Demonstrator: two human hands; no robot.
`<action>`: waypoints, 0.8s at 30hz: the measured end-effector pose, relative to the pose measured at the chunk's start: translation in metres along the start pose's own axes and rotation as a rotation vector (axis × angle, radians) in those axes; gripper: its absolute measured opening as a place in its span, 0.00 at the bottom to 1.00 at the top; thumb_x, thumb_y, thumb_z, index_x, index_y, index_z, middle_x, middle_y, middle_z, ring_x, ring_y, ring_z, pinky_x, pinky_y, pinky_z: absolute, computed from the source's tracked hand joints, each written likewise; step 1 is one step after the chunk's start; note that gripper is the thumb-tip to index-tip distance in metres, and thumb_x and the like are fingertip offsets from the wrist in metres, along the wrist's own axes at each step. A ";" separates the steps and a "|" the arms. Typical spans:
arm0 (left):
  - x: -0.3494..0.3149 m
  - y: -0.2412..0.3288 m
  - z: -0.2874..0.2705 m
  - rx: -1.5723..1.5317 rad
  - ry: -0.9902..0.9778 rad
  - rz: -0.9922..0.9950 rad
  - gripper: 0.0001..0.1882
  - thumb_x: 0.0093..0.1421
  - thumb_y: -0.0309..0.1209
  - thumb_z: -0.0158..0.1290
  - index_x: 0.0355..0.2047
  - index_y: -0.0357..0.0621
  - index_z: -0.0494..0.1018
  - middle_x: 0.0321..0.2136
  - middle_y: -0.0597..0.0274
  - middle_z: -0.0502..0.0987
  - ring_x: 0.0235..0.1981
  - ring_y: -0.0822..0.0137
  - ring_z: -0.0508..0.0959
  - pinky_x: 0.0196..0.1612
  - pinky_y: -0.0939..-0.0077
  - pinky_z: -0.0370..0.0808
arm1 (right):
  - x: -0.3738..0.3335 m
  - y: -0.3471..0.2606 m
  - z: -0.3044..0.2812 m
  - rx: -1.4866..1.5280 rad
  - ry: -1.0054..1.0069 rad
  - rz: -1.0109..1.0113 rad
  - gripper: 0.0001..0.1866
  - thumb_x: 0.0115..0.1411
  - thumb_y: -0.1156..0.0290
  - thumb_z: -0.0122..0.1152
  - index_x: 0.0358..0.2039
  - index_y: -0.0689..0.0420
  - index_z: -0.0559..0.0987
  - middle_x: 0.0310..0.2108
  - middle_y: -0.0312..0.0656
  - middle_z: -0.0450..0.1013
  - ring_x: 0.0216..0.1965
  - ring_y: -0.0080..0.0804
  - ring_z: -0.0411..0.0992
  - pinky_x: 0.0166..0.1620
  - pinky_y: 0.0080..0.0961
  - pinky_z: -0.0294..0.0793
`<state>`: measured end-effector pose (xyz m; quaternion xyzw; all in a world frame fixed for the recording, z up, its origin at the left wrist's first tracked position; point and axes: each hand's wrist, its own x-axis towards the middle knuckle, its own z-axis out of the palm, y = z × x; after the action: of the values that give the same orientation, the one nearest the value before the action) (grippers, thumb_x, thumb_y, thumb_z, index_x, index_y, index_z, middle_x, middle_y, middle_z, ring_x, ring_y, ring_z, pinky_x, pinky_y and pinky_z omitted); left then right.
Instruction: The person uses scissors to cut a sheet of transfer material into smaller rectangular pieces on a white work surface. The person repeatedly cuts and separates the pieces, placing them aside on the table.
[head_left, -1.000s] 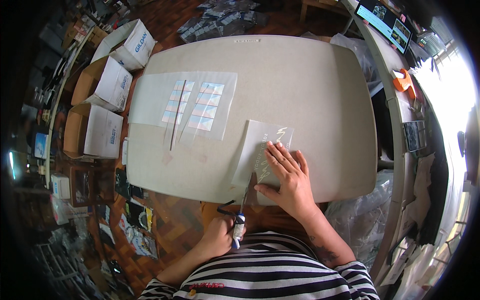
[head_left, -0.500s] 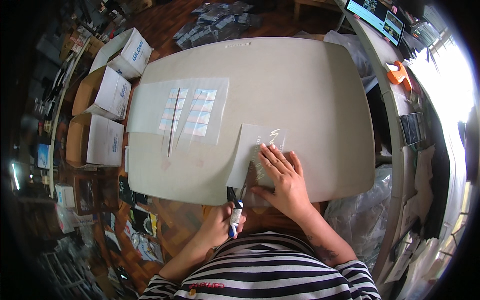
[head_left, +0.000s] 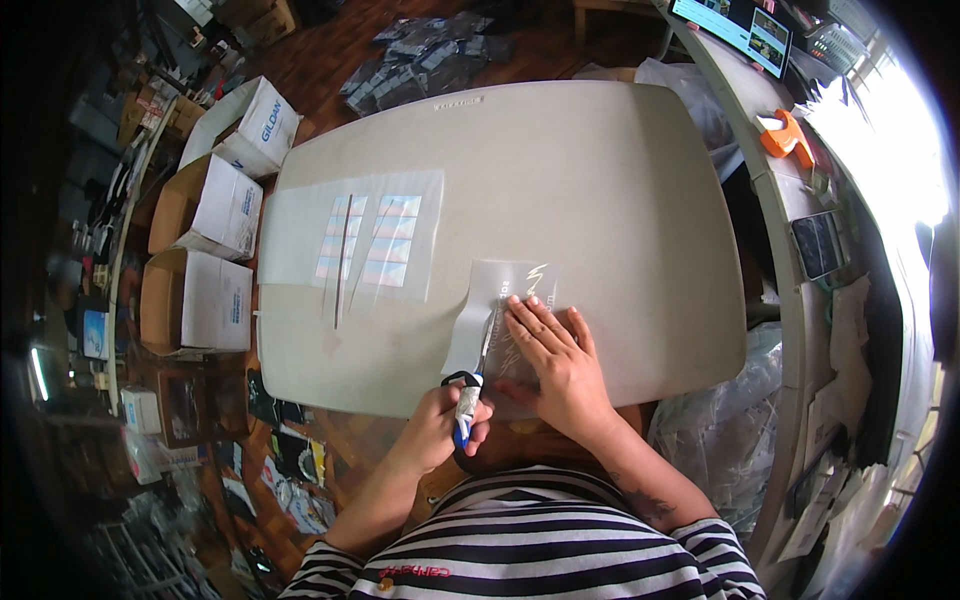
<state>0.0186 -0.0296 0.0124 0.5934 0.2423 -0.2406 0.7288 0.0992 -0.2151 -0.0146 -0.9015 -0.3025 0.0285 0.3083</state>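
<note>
My left hand [head_left: 437,428] is closed around the handles of a pair of scissors [head_left: 466,405], blue, white and black, at the table's near edge. Their blades point away from me and reach into a translucent printed sheet [head_left: 500,272]. To the left of the blades, the sheet's edge curves up a little. My right hand [head_left: 562,365] rests flat on the sheet's right side, fingers stretched out, covering part of its pale and gold lettering. Farther left lie clear film sheets [head_left: 428,200] with pale rectangular prints and a thin dark strip [head_left: 344,255].
The sheets lie on a pale grey table [head_left: 600,170] with rounded corners. Open cardboard boxes [head_left: 215,305] stand along its left side. At the right, a side desk holds an orange tape dispenser [head_left: 787,138], a phone [head_left: 818,247] and a screen [head_left: 735,32]. Plastic-wrapped packets [head_left: 425,60] lie on the floor beyond.
The scissors in my left hand have moved forward, their blades reaching farther along the sheet. My right hand stays flat on it. The whole view has shifted slightly.
</note>
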 end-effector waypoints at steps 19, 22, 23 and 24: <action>0.009 0.036 -0.005 0.040 -0.030 0.092 0.14 0.55 0.34 0.56 0.35 0.36 0.71 0.18 0.60 0.72 0.14 0.71 0.71 0.19 0.79 0.67 | -0.011 -0.014 -0.016 -0.172 -0.052 0.081 0.35 0.58 0.54 0.63 0.61 0.60 0.70 0.61 0.46 0.65 0.54 0.39 0.66 0.58 0.40 0.61; -0.027 -0.009 -0.029 0.017 -0.036 0.019 0.14 0.57 0.35 0.58 0.35 0.36 0.72 0.20 0.62 0.73 0.19 0.73 0.74 0.23 0.82 0.69 | -0.019 -0.013 -0.020 -0.221 -0.021 0.096 0.33 0.60 0.54 0.61 0.61 0.59 0.70 0.60 0.47 0.64 0.52 0.41 0.66 0.56 0.41 0.63; -0.039 -0.025 -0.035 0.006 -0.022 0.003 0.14 0.57 0.35 0.58 0.35 0.36 0.72 0.21 0.62 0.74 0.19 0.73 0.74 0.24 0.82 0.70 | -0.026 -0.014 -0.019 -0.230 0.014 0.076 0.33 0.60 0.54 0.61 0.62 0.59 0.70 0.61 0.48 0.63 0.55 0.42 0.65 0.58 0.42 0.62; -0.054 -0.035 -0.039 0.011 -0.003 -0.053 0.13 0.57 0.34 0.59 0.35 0.35 0.73 0.21 0.63 0.74 0.20 0.74 0.74 0.25 0.82 0.70 | -0.030 -0.015 -0.016 -0.229 0.049 0.050 0.33 0.61 0.54 0.60 0.62 0.58 0.69 0.63 0.48 0.62 0.58 0.44 0.64 0.59 0.43 0.61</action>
<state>-0.0476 0.0059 0.0139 0.5906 0.2555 -0.2619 0.7193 0.0707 -0.2313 0.0030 -0.9385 -0.2737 -0.0206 0.2096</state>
